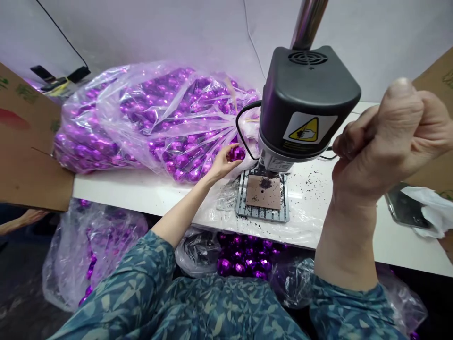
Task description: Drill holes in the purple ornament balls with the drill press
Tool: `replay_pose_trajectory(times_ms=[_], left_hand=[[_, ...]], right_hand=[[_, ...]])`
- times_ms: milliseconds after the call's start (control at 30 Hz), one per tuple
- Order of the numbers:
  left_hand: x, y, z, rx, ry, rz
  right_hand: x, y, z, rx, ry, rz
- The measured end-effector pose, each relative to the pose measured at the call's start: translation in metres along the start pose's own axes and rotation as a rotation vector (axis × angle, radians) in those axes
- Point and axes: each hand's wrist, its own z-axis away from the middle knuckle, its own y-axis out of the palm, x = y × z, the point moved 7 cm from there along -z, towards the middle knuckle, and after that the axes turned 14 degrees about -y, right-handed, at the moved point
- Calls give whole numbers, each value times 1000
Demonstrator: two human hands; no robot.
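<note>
Head view: ball (237,152) sits at the fingertips of the left hand (222,165), pinched between thumb and fingers, beside the bag (138,113) and left of the machine (307,104). Right hand (392,132) is raised on the machine's other side, curled into a fist; cannot tell whether it encloses anything. Hands well apart; ball well left of the right one. Board (271,198) lies on the desk-top (106,186) base (264,216), nearer the ball than the right hand.
</note>
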Motion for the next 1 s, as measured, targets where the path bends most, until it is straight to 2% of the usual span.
replay_pose_trajectory(times_ms=[67,167,233,300,433,500,600,700,833,1000], left_hand=[[-1,-2,26,87,-87,141],[0,7,55,209,-235,347],[1,15,67,244,-302,405],[2,24,75,236,-315,366],[1,36,81,131,-212,173],[0,42,80,96,-151,165],[0,54,76,134,-91,201],[6,64,73,191,-114,217],[16,65,73,185,-185,276],[16,68,76,207,-142,258]], right_hand=[[0,0,0,-11,-6,-11],[0,1,-1,-10,-1,-28],[1,1,-1,-3,11,-24],[2,3,0,9,28,-5],[2,4,1,-24,27,-21],[2,3,1,-58,6,-56],[0,4,2,-37,-4,-36],[-1,3,2,-8,-13,22],[0,3,2,5,-25,40],[0,3,4,22,-44,78]])
